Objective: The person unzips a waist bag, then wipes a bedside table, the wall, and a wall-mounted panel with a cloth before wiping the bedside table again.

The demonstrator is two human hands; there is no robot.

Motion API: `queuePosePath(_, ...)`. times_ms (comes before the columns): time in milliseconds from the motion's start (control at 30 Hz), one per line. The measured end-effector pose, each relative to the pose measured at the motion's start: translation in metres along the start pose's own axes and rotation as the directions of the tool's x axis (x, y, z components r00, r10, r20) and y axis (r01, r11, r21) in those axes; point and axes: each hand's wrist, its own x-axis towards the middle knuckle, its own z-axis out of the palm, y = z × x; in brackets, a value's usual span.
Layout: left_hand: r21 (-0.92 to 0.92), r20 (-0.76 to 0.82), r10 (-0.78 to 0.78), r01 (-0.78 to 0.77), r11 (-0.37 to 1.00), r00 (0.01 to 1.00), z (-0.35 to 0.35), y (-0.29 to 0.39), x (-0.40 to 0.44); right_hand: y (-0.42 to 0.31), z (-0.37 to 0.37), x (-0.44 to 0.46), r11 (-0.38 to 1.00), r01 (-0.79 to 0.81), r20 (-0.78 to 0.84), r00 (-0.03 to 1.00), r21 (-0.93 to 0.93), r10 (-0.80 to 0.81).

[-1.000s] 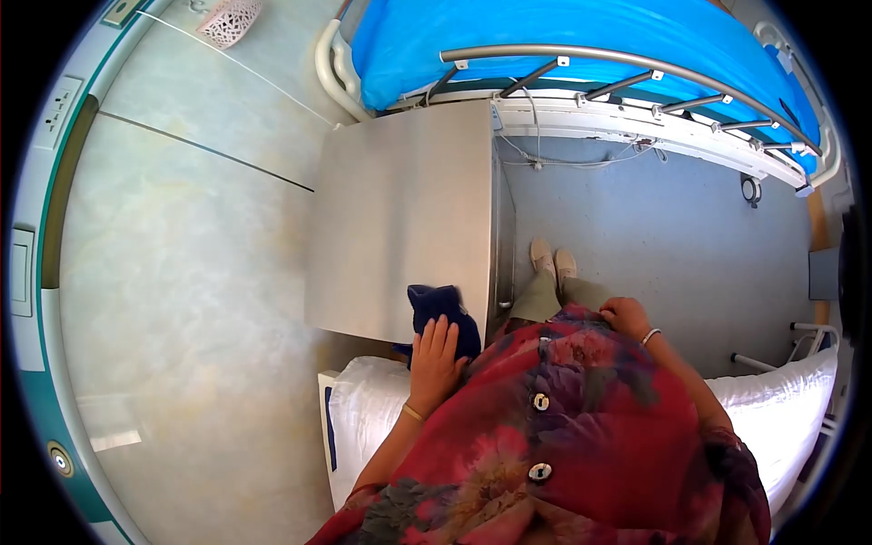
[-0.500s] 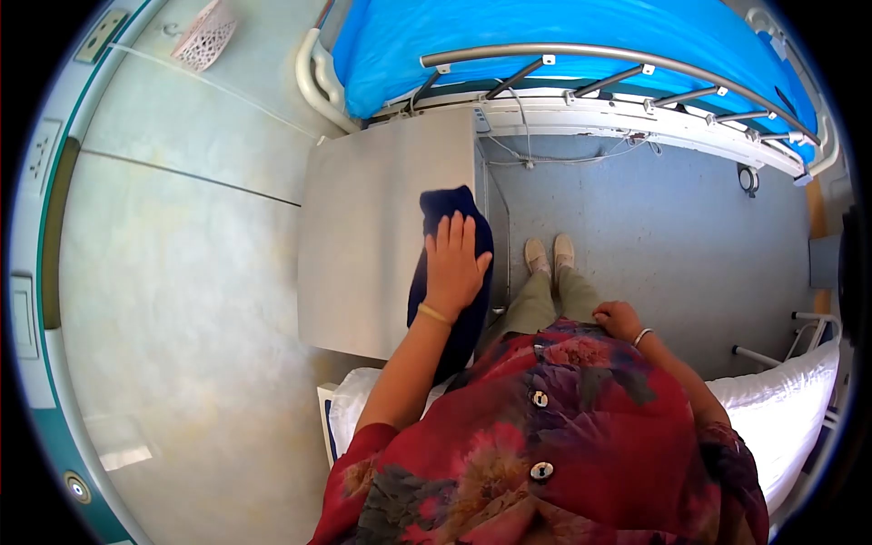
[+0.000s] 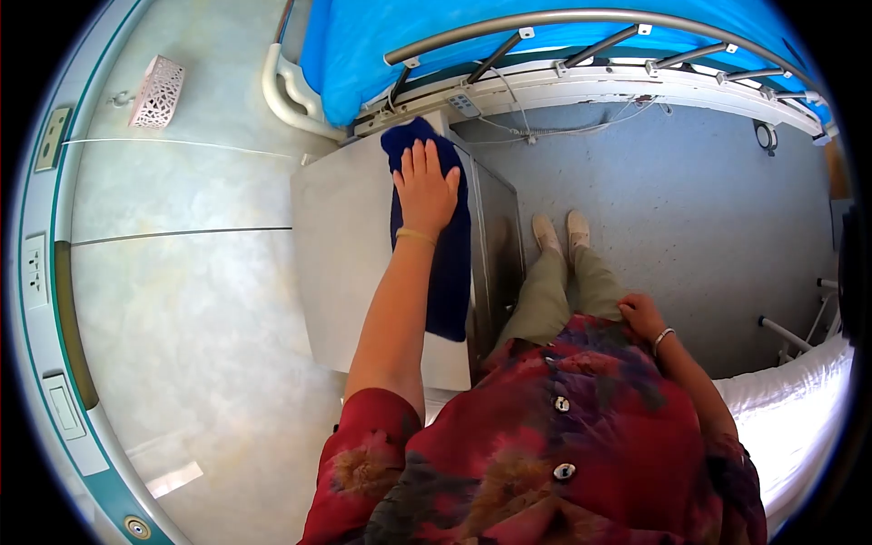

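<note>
My left hand (image 3: pixel 425 189) lies flat, fingers stretched forward, on a dark blue cloth (image 3: pixel 448 291). The cloth is spread lengthwise along the right side of a pale grey cabinet top (image 3: pixel 341 245), its far end close to the bed. A yellowish bracelet circles my left wrist. My right hand (image 3: pixel 643 316) rests by my thigh, away from the cabinet, with its fingers curled in and nothing visible in them.
A bed with a blue cover (image 3: pixel 563 32) and a metal side rail (image 3: pixel 536 16) stands beyond the cabinet. Cables (image 3: pixel 531 136) hang below it. A pinkish openwork basket (image 3: pixel 157 93) is on the wall at left. White bedding (image 3: pixel 790 391) lies at right.
My left hand has slid the cloth forward along the cabinet top, towards the bed. The camera view has shifted. My right hand stays by my thigh.
</note>
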Motion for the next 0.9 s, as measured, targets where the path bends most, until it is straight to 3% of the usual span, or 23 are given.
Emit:
queuePosePath(167, -0.043, -0.004, -0.06, 0.06, 0.997, 0.998, 0.012, -0.007, 0.048, 0.009, 0.0, 0.003, 0.993, -0.106, 0.007, 0.994, -0.06, 0.107)
queuePosePath(367, -0.071, -0.014, -0.107, 0.105, 0.992, 0.994, 0.022, -0.041, 0.065, -0.01, 0.001, 0.006, 0.981, -0.113, 0.014, 0.993, -0.16, 0.116)
queuePosePath(533, 0.002, -0.004, -0.302, 0.302, 0.953, 0.953, 0.033, -0.124, 0.05, -0.023, 0.008, 0.01, 0.97, -0.169, 0.013, 0.985, -0.172, 0.174)
queuePosePath(700, 0.074, -0.037, -0.401, 0.403, 0.912, 0.915, 0.043, -0.22, 0.031, -0.03, 0.012, 0.012, 0.938, -0.202, 0.025, 0.976, -0.282, 0.218)
queuePosePath(900, 0.12, -0.021, -0.506, 0.504, 0.855, 0.862, 0.056, -0.318, 0.019, -0.038, 0.012, 0.013, 0.941, -0.232, 0.011, 0.97, -0.247, 0.242)
